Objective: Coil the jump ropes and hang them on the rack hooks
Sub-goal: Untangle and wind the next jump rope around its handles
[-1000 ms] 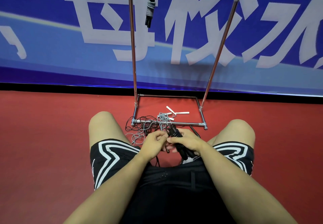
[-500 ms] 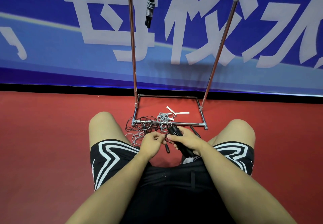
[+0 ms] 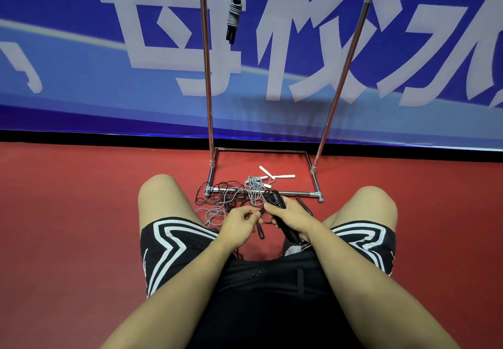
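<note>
Since 1 second ago the black handles (image 3: 280,216) have tilted further upright in the gripping right hand (image 3: 292,216) between the knees, while the left hand (image 3: 239,222) pinches their thin black cord before the rack (image 3: 272,193).

Rack (image 3: 208,82) top bar cut by upper edge. Right hand (image 3: 292,216) covers middle of black handles (image 3: 275,199). Cord pinched by left hand (image 3: 239,222) too thin to trace. Rope tangle (image 3: 226,199) on floor: which cord joins which handle unclear. Banner (image 3: 81,49) lettering cropped.
</note>
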Demonstrator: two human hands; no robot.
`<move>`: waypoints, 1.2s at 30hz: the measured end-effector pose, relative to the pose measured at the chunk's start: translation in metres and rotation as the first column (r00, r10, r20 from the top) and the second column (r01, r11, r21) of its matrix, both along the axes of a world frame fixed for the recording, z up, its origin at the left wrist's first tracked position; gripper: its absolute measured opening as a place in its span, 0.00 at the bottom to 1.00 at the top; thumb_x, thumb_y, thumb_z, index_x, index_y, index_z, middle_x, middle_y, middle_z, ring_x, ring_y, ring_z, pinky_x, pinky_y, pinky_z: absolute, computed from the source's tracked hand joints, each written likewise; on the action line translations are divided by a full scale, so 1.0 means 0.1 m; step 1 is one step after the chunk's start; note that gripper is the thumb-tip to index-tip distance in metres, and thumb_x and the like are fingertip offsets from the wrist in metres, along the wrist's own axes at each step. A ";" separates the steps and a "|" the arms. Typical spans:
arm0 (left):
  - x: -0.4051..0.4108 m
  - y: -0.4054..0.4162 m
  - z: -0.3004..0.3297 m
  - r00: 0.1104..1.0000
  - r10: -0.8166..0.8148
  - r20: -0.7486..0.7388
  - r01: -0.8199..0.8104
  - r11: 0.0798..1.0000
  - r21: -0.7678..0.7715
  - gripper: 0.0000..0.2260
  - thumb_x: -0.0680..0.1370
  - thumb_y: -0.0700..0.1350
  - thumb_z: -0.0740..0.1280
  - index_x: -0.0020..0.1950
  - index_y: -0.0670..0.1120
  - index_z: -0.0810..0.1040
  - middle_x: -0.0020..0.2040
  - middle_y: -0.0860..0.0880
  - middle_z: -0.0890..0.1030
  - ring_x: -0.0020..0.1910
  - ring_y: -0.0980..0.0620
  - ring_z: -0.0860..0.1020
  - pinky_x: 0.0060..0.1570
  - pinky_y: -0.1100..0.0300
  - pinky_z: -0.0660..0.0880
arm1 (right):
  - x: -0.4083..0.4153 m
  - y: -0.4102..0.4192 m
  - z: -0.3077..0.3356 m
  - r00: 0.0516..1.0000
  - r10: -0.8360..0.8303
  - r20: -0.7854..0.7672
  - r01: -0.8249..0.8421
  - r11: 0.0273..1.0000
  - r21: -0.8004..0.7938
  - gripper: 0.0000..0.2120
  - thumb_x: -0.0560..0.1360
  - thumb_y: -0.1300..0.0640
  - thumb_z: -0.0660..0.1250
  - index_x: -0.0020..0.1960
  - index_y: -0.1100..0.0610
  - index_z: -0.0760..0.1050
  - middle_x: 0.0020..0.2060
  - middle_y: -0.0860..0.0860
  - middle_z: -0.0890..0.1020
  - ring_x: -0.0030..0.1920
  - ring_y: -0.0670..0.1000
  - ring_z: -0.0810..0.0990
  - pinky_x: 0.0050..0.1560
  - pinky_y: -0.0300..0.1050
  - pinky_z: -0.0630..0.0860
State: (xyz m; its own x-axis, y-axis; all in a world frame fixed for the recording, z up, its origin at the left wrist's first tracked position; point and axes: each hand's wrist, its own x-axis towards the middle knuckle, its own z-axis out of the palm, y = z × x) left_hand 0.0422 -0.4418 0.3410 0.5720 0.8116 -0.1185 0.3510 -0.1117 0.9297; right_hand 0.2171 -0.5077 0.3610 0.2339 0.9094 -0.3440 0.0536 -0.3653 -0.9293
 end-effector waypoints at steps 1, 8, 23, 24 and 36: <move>0.00 0.00 0.00 1.000 -0.012 0.009 0.012 1.000 -0.018 0.07 0.84 0.43 0.65 0.54 0.47 0.83 0.39 0.55 0.85 0.33 0.54 0.74 0.41 0.59 0.74 | 0.00 0.01 0.00 0.999 -0.023 -0.034 0.022 1.000 -0.016 0.15 0.80 0.44 0.68 0.52 0.57 0.77 0.40 0.54 0.81 0.38 0.51 0.78 0.43 0.47 0.74; 0.00 0.00 -0.01 0.998 0.058 -0.022 -0.059 0.997 -0.051 0.09 0.83 0.42 0.65 0.52 0.52 0.84 0.39 0.54 0.86 0.35 0.56 0.79 0.47 0.57 0.78 | 0.00 0.03 -0.10 0.971 -0.046 -0.233 0.026 0.996 -0.087 0.21 0.86 0.48 0.57 0.71 0.62 0.72 0.53 0.58 0.78 0.52 0.53 0.77 0.50 0.45 0.76; -0.01 -0.03 0.01 0.980 0.100 0.174 -0.062 0.976 -0.209 0.10 0.83 0.34 0.63 0.54 0.42 0.84 0.42 0.47 0.87 0.39 0.53 0.82 0.44 0.60 0.78 | 0.03 0.03 -0.05 0.964 0.105 0.246 -0.101 0.995 -0.029 0.20 0.82 0.47 0.66 0.69 0.56 0.74 0.58 0.51 0.83 0.60 0.50 0.81 0.66 0.48 0.76; -0.01 -0.04 0.03 0.977 0.089 0.193 -0.046 0.975 -0.216 0.13 0.83 0.33 0.62 0.52 0.46 0.84 0.41 0.47 0.86 0.39 0.52 0.81 0.45 0.60 0.78 | 0.03 0.03 -0.05 0.964 0.097 0.248 -0.094 0.995 -0.023 0.20 0.82 0.47 0.67 0.70 0.56 0.74 0.58 0.52 0.83 0.61 0.51 0.82 0.65 0.46 0.76; -0.05 -0.05 0.10 0.985 0.048 0.165 -0.013 0.978 -0.208 0.12 0.84 0.34 0.61 0.59 0.43 0.83 0.41 0.49 0.84 0.30 0.56 0.77 0.38 0.61 0.78 | 0.10 0.04 -0.11 0.957 0.028 0.287 -0.025 1.000 -0.014 0.27 0.70 0.40 0.79 0.64 0.48 0.78 0.57 0.51 0.81 0.59 0.47 0.80 0.61 0.44 0.76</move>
